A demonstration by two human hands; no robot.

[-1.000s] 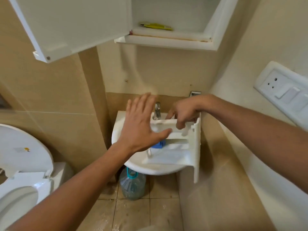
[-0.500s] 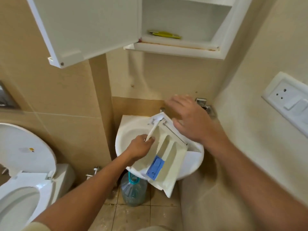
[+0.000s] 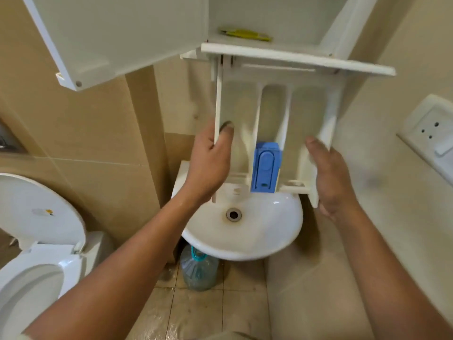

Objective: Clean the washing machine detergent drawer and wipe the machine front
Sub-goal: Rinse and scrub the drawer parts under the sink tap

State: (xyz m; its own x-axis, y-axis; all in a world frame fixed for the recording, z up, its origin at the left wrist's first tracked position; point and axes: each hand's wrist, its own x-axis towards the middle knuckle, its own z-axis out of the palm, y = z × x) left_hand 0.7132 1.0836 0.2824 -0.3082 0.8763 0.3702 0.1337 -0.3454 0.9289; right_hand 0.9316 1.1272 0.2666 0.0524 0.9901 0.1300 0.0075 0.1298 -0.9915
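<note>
The white detergent drawer [image 3: 274,111] is held upright above the white sink [image 3: 269,231], its front panel at the top and its open compartments facing me. A blue siphon cap [image 3: 264,168] sits in the middle compartment near the lower end. My left hand [image 3: 210,160] grips the drawer's left wall, thumb inside the left compartment. My right hand [image 3: 328,173] holds the drawer's right side, fingers along its wall. The washing machine is not in view.
An open white wall cabinet [image 3: 122,33] hangs just above the drawer, with a yellow item [image 3: 245,35] on its shelf. A toilet [image 3: 36,241] with its lid up stands at the left. A water bottle [image 3: 199,271] stands under the sink. A socket plate [image 3: 431,136] is on the right wall.
The drawer was lying tilted in the sink; both hands have lifted it and turned it upright in front of the cabinet. My right hand moved from above it to its right side.
</note>
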